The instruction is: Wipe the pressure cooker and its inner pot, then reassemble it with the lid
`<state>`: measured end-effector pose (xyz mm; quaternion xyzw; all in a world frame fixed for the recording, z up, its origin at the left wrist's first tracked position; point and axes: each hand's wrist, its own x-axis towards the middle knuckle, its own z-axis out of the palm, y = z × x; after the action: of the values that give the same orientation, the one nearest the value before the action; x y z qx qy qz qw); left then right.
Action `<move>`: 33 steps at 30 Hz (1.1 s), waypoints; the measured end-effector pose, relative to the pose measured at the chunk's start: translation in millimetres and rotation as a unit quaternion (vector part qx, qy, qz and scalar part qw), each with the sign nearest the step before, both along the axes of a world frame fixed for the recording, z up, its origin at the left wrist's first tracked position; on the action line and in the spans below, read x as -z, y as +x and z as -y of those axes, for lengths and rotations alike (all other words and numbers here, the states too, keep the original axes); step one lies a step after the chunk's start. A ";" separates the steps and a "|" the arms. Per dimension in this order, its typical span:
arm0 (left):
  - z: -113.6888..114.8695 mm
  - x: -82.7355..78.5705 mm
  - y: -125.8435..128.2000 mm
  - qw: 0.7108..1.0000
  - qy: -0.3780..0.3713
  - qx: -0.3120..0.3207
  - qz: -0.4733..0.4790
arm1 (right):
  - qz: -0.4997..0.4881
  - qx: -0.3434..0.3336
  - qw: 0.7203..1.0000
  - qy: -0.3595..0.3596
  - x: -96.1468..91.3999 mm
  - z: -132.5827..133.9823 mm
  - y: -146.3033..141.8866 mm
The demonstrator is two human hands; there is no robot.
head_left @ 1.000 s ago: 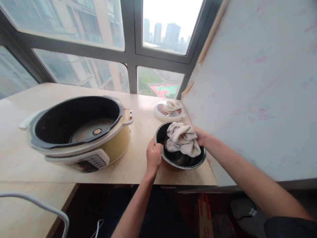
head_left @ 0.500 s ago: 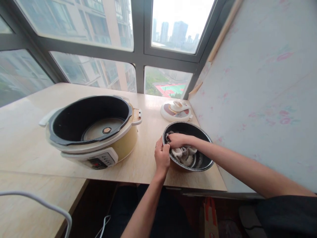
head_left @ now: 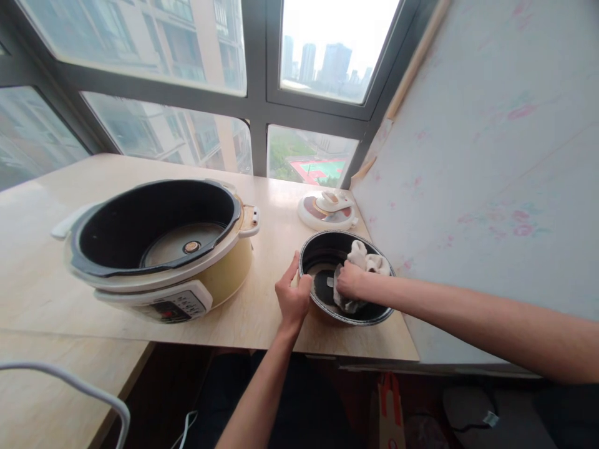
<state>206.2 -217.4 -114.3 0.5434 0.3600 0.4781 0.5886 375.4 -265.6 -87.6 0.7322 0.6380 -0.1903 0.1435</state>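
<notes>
A dark inner pot [head_left: 318,239] with a pale rim stands near the counter's right end. My left hand [head_left: 293,294] grips it at its left side, thumb by the rim and the index finger pointing up along the outer wall. Inside the pot, my right hand [head_left: 350,282] is closed on a whitish, stained cloth [head_left: 375,264], which bunches up above the knuckles and hangs down beneath them. The fingertips are hidden by the cloth and the hand itself. Part of the pot's dark bottom shows left of the cloth.
A yellow-and-white electric pressure cooker body [head_left: 229,268], lidless, stands on the left of the counter [head_left: 274,206]. Its white lid [head_left: 326,211] lies behind the pot. A floral wall [head_left: 491,187] borders the right side; windows rise behind. A white cable [head_left: 70,377] crosses the lower left.
My right hand has moved right and toward me inside the pot, taking the cloth along. More of the cloth now stands up above the hand. My left hand keeps its place at the rim.
</notes>
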 end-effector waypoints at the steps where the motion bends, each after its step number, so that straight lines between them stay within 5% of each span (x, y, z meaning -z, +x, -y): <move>1: -2.2 1.0 -1.3 1.000 0.003 0.007 -0.006 | 0.025 -0.004 1.000 0.015 3.5 -3.0 1.3; 8: -8.6 1.0 -7.0 0.999 0.008 0.041 -0.023 | 0.112 -0.053 0.991 0.047 12.5 -37.3 -4.9; 17: 2.3 -4.0 -2.6 0.999 -0.004 0.013 -0.037 | 0.083 -0.092 0.990 0.070 -15.4 -52.5 -18.1; 28: 7.2 0.3 3.1 0.999 0.020 -0.010 -0.039 | -0.151 -0.115 0.974 0.124 -15.5 -32.5 -23.5; 33: 6.6 0.4 1.9 0.999 0.024 -0.007 -0.033 | -0.281 -0.075 0.953 0.081 -34.6 -10.2 -12.4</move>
<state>208.1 -224.0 -114.7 0.5704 0.3711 0.4728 0.5598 363.1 -255.3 -52.9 0.6079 0.7190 -0.3253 -0.0874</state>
